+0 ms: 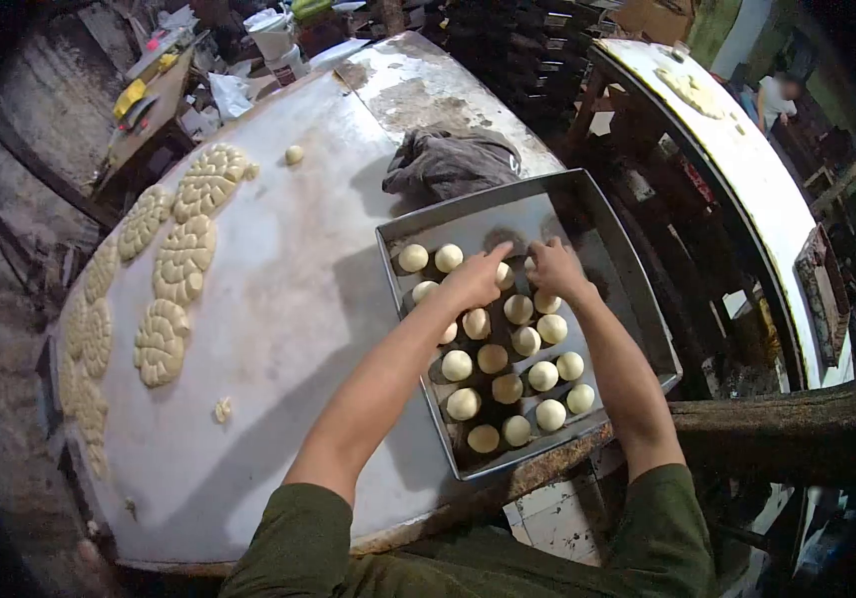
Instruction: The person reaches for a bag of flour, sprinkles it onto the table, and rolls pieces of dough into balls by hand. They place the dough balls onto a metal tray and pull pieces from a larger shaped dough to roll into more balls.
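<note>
A deep square metal tray [519, 211] lies on the table in front of me, with rows of round, pale dough balls [457, 366] across its near and middle parts. My left hand [478, 277] reaches into the tray, its fingers curled around a dough ball [504, 276] that partly shows. Beside it, my right hand [557, 269] has its fingertips closed on another dough ball [530, 265], mostly hidden by the fingers. Both hands are at the far edge of the rows, close together. The tray's far strip shows bare, darkened metal.
Flattened, scored dough pieces [184, 259] line the table's left side. A small dough ball [294, 154] and a dough scrap [222, 409] lie apart. A dark cloth [453, 164] sits behind the tray. Another white table [747, 179] stands right, with a person [775, 102] beyond.
</note>
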A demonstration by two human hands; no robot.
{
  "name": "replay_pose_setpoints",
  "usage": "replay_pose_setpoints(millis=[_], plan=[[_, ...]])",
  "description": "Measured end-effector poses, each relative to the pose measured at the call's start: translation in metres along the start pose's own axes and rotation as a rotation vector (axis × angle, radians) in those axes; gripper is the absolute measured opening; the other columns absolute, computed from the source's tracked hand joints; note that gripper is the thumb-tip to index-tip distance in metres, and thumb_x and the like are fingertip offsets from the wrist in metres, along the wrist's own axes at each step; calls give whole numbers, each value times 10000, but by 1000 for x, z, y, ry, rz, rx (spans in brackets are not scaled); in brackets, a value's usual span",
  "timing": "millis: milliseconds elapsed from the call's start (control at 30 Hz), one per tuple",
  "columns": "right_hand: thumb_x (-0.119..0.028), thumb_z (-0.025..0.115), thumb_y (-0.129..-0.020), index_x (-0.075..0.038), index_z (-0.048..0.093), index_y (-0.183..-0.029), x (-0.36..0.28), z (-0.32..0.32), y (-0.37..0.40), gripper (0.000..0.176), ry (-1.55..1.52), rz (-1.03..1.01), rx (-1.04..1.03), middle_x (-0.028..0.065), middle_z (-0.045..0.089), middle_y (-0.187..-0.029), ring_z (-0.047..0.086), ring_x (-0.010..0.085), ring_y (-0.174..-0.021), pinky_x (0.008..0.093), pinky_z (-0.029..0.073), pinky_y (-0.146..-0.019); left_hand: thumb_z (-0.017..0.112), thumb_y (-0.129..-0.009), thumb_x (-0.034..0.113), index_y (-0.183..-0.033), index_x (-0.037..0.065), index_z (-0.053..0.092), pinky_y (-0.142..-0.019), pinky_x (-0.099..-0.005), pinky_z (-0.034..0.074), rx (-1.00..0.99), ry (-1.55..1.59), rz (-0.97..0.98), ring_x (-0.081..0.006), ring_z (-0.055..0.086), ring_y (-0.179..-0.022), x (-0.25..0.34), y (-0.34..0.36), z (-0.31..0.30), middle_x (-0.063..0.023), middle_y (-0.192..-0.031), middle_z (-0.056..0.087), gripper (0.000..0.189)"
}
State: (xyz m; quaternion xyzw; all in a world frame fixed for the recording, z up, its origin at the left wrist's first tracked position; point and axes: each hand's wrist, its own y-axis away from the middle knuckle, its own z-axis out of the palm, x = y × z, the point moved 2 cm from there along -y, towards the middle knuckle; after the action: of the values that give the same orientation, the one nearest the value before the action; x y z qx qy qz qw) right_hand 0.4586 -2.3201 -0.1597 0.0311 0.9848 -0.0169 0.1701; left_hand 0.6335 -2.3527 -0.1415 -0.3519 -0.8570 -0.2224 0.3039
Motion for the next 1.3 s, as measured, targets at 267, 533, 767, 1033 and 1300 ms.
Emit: replay_pose_setpoints(millis=[267,533,767,1033,1300], plan=[[-160,614,-741,-19,576,-1032,-22,-15,-7,326,-145,48,-163,234,544,-1071,529,392,-980,437,444,-851,553,-816,-59,-1376,41,284,-979,-321,407,745,464,-9,-192,532,-1089,-47,208,-99,-104,-1163,545,628],[-49,607,-811,-7,427,-1290,-56,-60,-1,513,-195,-210,55,181,483,-1283,492,303,-1151,368,402,-960,554,-840,10,-1225,45,473,-879,-359,434,1248,71,-1069,-237,554,-1015,-172,599,-5,-117,-1103,576,395],[-116,648,-816,-71,498,-1235,-359,-8,100,447,-240,-585,-469,152,511,-1252,502,293,-1151,366,431,-945,612,-816,146,-1046,26,577,-891,-397,400,1371,-175,-1049,-321,513,-1015,-262,644,-41,-137,-1026,591,262],[-92,651,-812,-48,516,-1210,-453,29,242,423,-155,-374,-638,157,488,-1279,494,314,-1167,372,412,-972,415,-875,515,-1081,99,602,-933,-551,335,1302,-143,-1174,-388,441,-1110,-491,600,-264,-187,-1141,541,500],[-178,572,-896,-68,524,-1257,-410,37,320,380,-349,-29,-485,152,561,-1219,522,209,-1109,330,405,-939,425,-855,541,-1159,47,549,-979,-492,352,887,32,-1022,-341,461,-1171,-504,548,-305,-198,-1225,509,593]])
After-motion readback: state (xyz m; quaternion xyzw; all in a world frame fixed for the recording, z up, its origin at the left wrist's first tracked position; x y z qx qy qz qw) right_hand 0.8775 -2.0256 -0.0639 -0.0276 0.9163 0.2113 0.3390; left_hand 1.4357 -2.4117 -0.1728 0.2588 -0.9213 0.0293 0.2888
